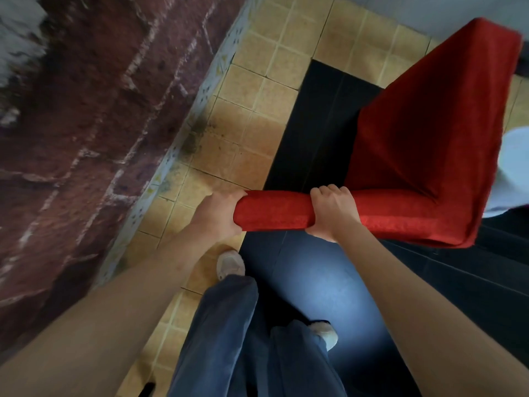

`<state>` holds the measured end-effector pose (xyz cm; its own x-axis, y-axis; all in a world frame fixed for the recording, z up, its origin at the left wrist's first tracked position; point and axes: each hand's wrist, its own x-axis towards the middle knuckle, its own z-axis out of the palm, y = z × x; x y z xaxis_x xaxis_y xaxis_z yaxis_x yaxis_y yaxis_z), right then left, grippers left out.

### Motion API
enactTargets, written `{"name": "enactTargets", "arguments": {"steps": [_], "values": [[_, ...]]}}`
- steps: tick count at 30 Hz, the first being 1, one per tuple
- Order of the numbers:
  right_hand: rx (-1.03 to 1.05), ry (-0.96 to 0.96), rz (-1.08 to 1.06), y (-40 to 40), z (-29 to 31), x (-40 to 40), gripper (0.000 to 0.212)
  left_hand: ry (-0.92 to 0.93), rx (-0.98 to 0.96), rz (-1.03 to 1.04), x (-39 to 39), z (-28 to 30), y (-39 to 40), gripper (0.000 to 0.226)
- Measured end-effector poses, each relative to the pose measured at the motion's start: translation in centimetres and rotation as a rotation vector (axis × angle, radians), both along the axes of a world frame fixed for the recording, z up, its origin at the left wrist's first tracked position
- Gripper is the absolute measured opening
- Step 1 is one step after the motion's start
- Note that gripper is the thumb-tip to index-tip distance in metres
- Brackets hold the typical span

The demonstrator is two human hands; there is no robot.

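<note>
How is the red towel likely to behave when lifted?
Probably floppy: the red towel folds sharply beyond the rolled end. Likely unslippery, given its nappy surface. The roll seems soft, as the left hand and right hand wrap round it.

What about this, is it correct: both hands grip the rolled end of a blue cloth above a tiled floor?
Not quite. The head view shows the cloth is red, not blue. Otherwise correct: the left hand and the right hand both grip its rolled end above the tiled floor.
</note>
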<state>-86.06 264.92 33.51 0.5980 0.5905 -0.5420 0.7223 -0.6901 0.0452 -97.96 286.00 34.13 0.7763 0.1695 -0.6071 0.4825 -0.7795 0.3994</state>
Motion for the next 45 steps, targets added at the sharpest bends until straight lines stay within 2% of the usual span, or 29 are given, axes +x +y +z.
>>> {"name": "enactTargets", "arguments": {"steps": [9, 13, 16, 19, 29, 36, 42, 45], "values": [[-0.005, -0.012, 0.033, -0.4, 1.1, -0.1, 0.045, -0.04, -0.02, -0.006, -0.5, 0.7, -0.4, 0.072], [0.008, -0.01, 0.062, -0.4, 2.4, 0.1, 0.044, -0.15, -0.006, 0.023, -1.3, 1.7, -0.2, 0.072], [0.02, -0.006, 0.083, -0.5, 3.3, 0.4, 0.043, -0.287, -0.083, 0.223, -3.4, 2.0, -0.3, 0.079], [0.023, -0.014, 0.104, -0.6, 3.9, 0.6, 0.044, -0.311, -0.158, 0.399, -4.5, 2.1, -0.7, 0.077], [0.029, -0.042, 0.079, -2.2, 8.1, 1.9, 0.043, -0.29, -0.09, 0.229, -2.2, 6.1, -1.1, 0.071], [0.061, -0.064, -0.014, -3.2, 13.1, 2.3, 0.043, -0.34, -0.052, 0.075, 0.0, 12.1, -1.0, 0.051], [0.137, -0.076, -0.071, -3.5, 17.2, 1.6, 0.048, -0.406, -0.023, -0.016, 1.3, 18.5, -0.5, 0.058], [0.226, -0.094, -0.106, -4.3, 18.9, 0.8, 0.047, -0.486, -0.054, 0.068, 0.7, 21.0, -0.6, 0.064]]}}
